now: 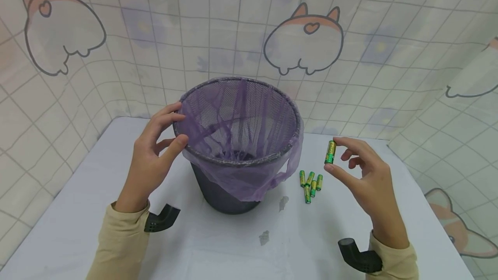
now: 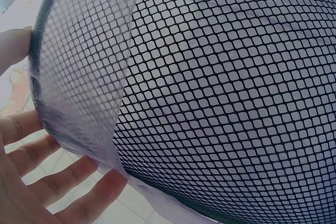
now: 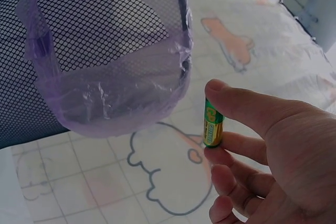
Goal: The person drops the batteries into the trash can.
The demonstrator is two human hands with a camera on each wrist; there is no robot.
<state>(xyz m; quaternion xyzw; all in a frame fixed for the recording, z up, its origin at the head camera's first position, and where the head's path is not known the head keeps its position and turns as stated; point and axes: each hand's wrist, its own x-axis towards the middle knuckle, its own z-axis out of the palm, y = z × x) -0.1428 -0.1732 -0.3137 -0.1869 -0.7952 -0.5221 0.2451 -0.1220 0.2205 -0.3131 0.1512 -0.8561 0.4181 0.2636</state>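
Between the thumb and a fingertip of my right hand [image 1: 367,176] is a green and gold battery [image 1: 330,152], pinched by its two ends above the table. The right wrist view shows this battery [image 3: 213,124] just outside a bag-lined bin. My left hand [image 1: 151,154] touches the left side of the rim of the black mesh bin [image 1: 221,191] with spread fingers and thumb. A thin purple bag [image 1: 249,180] lines the bin and hangs over its rim. Several similar batteries [image 1: 313,188] lie loosely grouped on the table, right of the bin.
The white table [image 1: 186,249] has two small grey patches [image 1: 264,238] in front of the bin. A tiled-pattern curtain [image 1: 218,25] with cartoon animal prints stands behind and at both sides. Each sleeve carries a black wrist mount [image 1: 162,218].
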